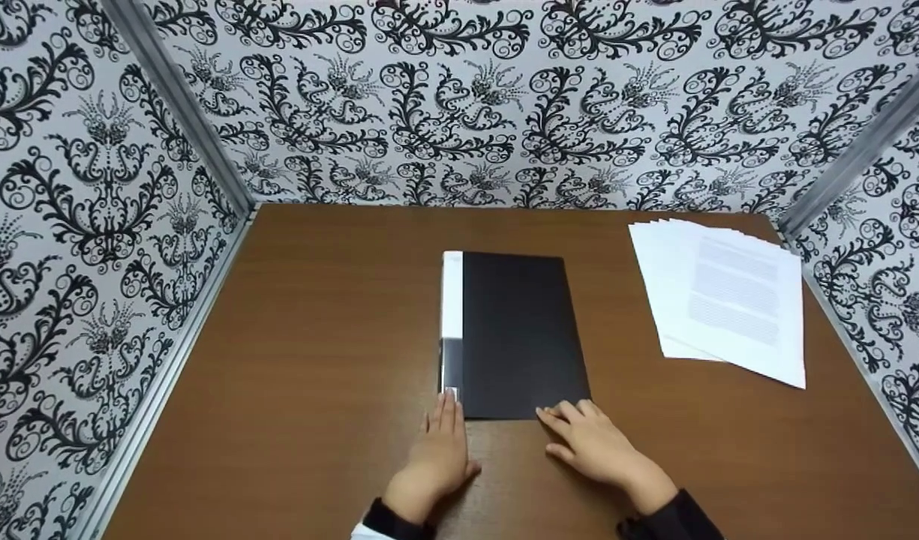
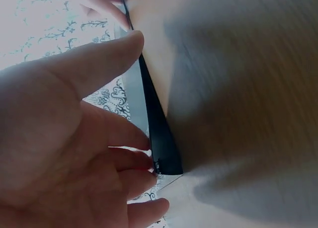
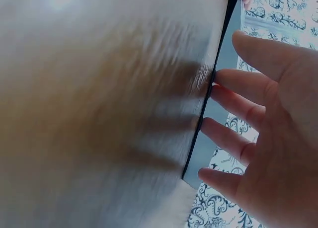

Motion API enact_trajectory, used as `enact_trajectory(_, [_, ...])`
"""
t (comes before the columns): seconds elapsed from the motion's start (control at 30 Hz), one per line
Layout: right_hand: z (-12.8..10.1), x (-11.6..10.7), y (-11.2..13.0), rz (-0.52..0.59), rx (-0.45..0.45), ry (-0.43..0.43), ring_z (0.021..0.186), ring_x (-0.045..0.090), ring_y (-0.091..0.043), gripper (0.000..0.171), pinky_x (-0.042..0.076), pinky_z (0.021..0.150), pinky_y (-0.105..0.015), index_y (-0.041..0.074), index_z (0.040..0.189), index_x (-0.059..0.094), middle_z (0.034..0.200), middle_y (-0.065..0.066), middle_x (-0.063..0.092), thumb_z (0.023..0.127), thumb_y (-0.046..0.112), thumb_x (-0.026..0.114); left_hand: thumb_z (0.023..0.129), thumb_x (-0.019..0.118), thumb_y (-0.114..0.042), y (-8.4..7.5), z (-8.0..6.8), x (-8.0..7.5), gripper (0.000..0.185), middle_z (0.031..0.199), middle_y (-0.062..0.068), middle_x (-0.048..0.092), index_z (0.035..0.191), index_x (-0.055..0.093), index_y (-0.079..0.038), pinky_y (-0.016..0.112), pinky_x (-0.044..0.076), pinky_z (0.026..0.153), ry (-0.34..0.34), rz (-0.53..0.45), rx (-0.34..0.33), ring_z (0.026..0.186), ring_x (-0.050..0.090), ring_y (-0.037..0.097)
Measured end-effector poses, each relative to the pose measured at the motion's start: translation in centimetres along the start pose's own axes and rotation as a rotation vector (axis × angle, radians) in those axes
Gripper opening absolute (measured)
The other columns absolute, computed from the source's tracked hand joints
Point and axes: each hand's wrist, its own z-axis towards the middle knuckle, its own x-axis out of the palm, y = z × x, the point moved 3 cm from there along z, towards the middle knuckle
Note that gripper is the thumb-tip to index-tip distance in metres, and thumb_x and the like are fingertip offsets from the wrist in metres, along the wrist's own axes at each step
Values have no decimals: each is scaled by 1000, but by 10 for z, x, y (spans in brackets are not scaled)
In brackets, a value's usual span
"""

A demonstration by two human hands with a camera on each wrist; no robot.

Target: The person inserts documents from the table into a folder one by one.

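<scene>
From the head view, a black folder point(image 1: 519, 334) with a white spine strip lies closed and flat in the middle of the brown counter point(image 1: 316, 337), its near edge right in front of me. My left hand point(image 1: 438, 450) rests palm down on the counter, its fingers point(image 1: 449, 409) straight and together, tips touching the near left corner of the folder at the spine. My right hand point(image 1: 594, 446) lies flat too, its fingers point(image 1: 568, 414) straight and slightly spread, tips meeting the near edge of the folder towards its right corner. Neither hand curls round anything. A loose stack of white printed sheets point(image 1: 722, 300) sits well apart on the far right of the counter, fanned a little. Walls papered in a black and white scroll pattern close in three sides. From the left wrist view, my left hand point(image 2: 64, 148) fills the lower left, fingers point(image 2: 129, 158) relaxed and extended, their tips against the thin dark edge of the folder point(image 2: 159, 138); the counter beyond is blurred. From the right wrist view, my right hand point(image 3: 268, 133) is open with fingers point(image 3: 231, 138) spread, tips at or just beside the folder's dark edge point(image 3: 203, 109); I cannot tell whether every tip makes contact.
</scene>
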Motion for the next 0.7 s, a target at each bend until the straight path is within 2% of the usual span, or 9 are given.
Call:
enact_trajectory(0.1, [-4, 2, 0, 29, 7, 3, 97, 47, -21, 50, 37, 105, -54, 14, 140, 53, 123, -7, 57, 94, 33, 61, 86, 70, -39, -2, -3, 0, 87, 157, 25, 21, 146, 31, 9, 53, 28, 114, 4, -7, 0, 146, 21, 37])
enact_trajectory(0.23, [-7, 4, 0, 56, 16, -9, 104, 49, -27, 50, 30, 107, -62, 14, 140, 54, 123, -7, 57, 93, 32, 61, 85, 70, -41, -5, -3, 1, 85, 157, 24, 25, 145, 34, 8, 53, 28, 114, -20, 28, -31, 146, 24, 36])
enact_trajectory(0.3, [-7, 5, 0, 58, 18, -17, 105, 49, -28, 50, 29, 107, -65, 14, 139, 54, 123, -7, 57, 93, 32, 62, 84, 70, -41, -6, 0, 1, 81, 154, 24, 30, 143, 40, 5, 54, 29, 114, -66, 45, -45, 144, 29, 37])
enact_trajectory(0.37, [-7, 5, 0, 53, 15, -22, 104, 50, -29, 50, 28, 106, -66, 15, 139, 54, 122, -7, 57, 93, 32, 62, 83, 71, -39, -7, 4, 0, 75, 150, 25, 36, 140, 45, 2, 54, 30, 113, -139, 56, -44, 141, 32, 40])
enact_trajectory(0.5, [-7, 4, 1, 50, 7, -27, 103, 50, -29, 50, 29, 105, -67, 15, 139, 54, 122, -7, 57, 93, 33, 62, 80, 76, -33, -7, 19, -3, 72, 149, 27, 36, 140, 47, -3, 53, 32, 112, -261, 84, 4, 141, 30, 44])
enact_trajectory(0.57, [-7, 4, 1, 52, 9, -24, 103, 50, -29, 50, 30, 104, -66, 14, 139, 54, 122, -8, 57, 93, 33, 62, 80, 77, -31, -9, 28, -3, 77, 152, 27, 30, 143, 43, -5, 51, 31, 113, -254, 97, 33, 142, 27, 45])
enact_trajectory(0.7, [-6, 4, 3, 29, 16, -15, 102, 50, -27, 51, 34, 104, -62, 13, 138, 55, 120, -8, 57, 92, 33, 63, 80, 77, -36, -15, 42, -1, 84, 156, 26, 24, 149, 37, -9, 50, 29, 114, -168, 154, 57, 143, 22, 47])
